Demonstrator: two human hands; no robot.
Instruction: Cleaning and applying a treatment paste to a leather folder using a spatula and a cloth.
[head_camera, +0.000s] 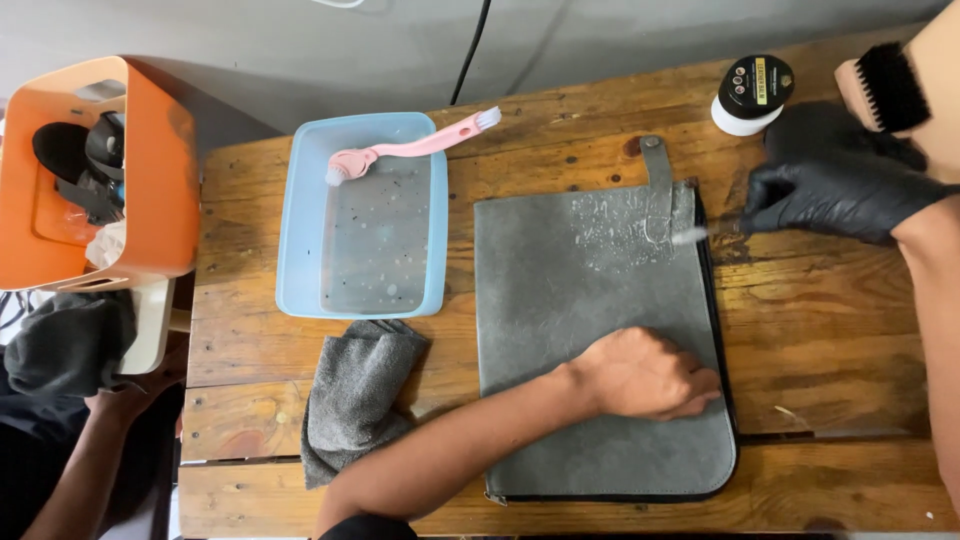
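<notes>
tabletop (830, 340) right of grey case (600, 330): bare planks, passage open | left flank: blue tub (300, 215) and pink brush (415, 146) just beside case, grey cloth (355, 400) below tub | far right corner: round jar (752, 95), bristle brush (890, 88) | left edge: orange caddy (160, 170)

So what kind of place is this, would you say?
Probably a small leather-care or cleaning workbench: a rough wooden table holds a grey suede case with foam on it, a blue water tub, and a polish tin.
</notes>
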